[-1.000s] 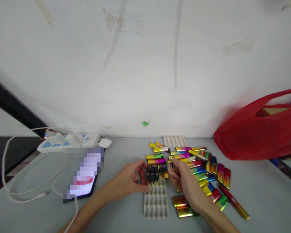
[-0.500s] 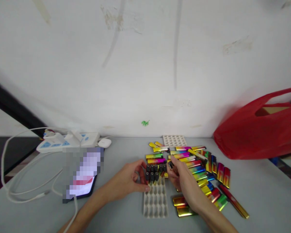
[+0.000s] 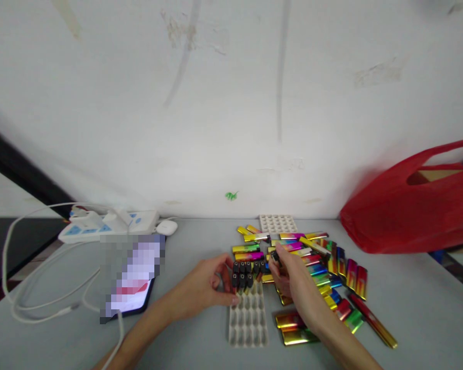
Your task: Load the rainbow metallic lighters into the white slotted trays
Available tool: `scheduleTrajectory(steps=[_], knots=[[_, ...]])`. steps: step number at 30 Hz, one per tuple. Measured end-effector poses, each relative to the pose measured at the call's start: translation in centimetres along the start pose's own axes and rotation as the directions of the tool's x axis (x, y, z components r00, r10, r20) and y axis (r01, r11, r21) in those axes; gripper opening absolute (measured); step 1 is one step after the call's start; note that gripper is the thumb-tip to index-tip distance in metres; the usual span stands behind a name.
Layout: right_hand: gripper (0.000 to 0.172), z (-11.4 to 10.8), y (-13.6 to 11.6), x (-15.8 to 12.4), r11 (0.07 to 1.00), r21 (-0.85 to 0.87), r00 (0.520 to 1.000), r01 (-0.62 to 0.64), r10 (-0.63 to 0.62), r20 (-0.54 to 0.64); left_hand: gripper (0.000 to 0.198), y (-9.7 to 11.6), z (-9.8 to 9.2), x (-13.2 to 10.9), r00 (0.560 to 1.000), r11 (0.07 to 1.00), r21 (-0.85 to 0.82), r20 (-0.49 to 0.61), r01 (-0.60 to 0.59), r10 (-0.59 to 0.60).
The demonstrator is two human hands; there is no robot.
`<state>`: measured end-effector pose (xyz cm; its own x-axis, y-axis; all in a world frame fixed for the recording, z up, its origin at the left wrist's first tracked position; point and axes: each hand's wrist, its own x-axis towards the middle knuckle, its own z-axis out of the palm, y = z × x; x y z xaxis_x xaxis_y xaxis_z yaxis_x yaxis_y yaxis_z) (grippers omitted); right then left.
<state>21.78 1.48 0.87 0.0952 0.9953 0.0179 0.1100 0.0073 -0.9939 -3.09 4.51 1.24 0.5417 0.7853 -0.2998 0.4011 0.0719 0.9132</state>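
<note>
White wall [image 3: 231,103] behind, grey table [image 3: 196,252] below; red bag [image 3: 409,221] far right, phone [image 3: 139,293] at left. Left hand [image 3: 206,280]: thumb and fingers apart, thumb at the left edge of the near tray [image 3: 248,324], fingers beside the upright black-capped sticks [image 3: 242,267] in its far end. Right hand [image 3: 291,272]: thumb and fingers clamped on one metallic stick [image 3: 275,255]. For good handling, I'd say: pinch high by the cap, hold the stick in line with the standing ones, brace the tray from the left without squeezing, don't nudge neighbours. The held stick sits between right thumb and fingers, black tip showing, body mostly hidden, just right of the standing group; loose metallic sticks [image 3: 312,259] spread right and far.
</note>
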Motion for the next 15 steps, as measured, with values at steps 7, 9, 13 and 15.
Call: scheduleTrajectory(steps=[7,9,13,15], knots=[[0.055,-1.1,-3.0,0.1,0.994,0.065,0.996,0.084,-0.084,-0.002,0.046,0.3,0.1,0.0,1.000,0.999,-0.042,0.009,-0.002,0.002],[0.047,-1.4,-3.0,0.3,0.990,0.083,0.993,0.115,-0.115,-0.007,0.045,0.4,0.1,-0.1,1.000,0.999,-0.053,0.007,0.001,0.000],[0.037,-1.7,-2.8,0.6,0.986,0.041,0.987,0.159,-0.158,-0.024,0.046,0.3,0.1,-0.1,1.000,0.998,-0.062,0.010,-0.005,0.005],[0.037,-1.8,-2.9,0.7,0.983,0.004,0.983,0.181,-0.181,0.000,0.048,0.2,0.0,0.0,1.000,0.998,-0.054,0.008,-0.007,0.007]])
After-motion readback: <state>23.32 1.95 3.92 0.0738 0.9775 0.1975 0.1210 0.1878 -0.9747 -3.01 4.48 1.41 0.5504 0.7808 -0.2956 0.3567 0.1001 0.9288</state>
